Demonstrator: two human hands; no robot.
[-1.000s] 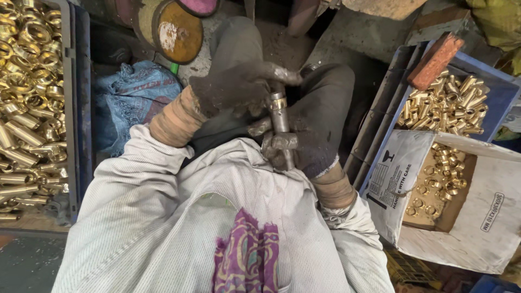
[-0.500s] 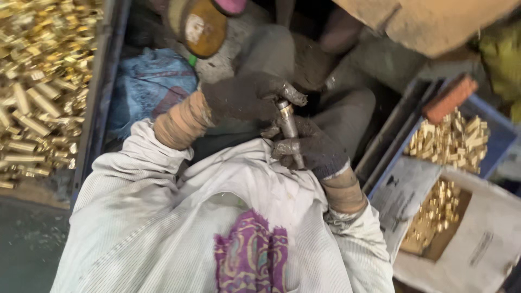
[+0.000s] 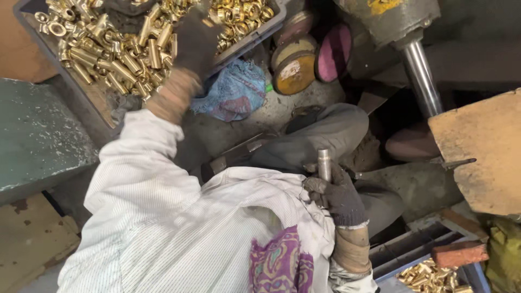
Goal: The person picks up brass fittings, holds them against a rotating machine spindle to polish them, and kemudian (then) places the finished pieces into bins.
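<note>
My right hand [image 3: 339,196], in a dark glove, grips a short steel rod [image 3: 324,164] held upright over my lap. My left hand [image 3: 195,40], also gloved and blurred by motion, reaches up and left into a grey tray [image 3: 92,103] heaped with brass fittings [image 3: 119,51]. Its fingers hover over the fittings; whether they hold one is unclear. My white striped sleeves and grey trousers [image 3: 331,130] fill the middle of the view.
A blue rag [image 3: 236,92] lies below the tray. Round discs [image 3: 296,68] lean at the top centre beside a machine's steel shaft [image 3: 423,81]. A wooden block [image 3: 483,152] sits at right. More brass parts [image 3: 429,276] fill a bin at lower right.
My left hand left the steel rod and swung up and left to the tray of brass fittings. The view shifted left. My right hand still holds the rod.
</note>
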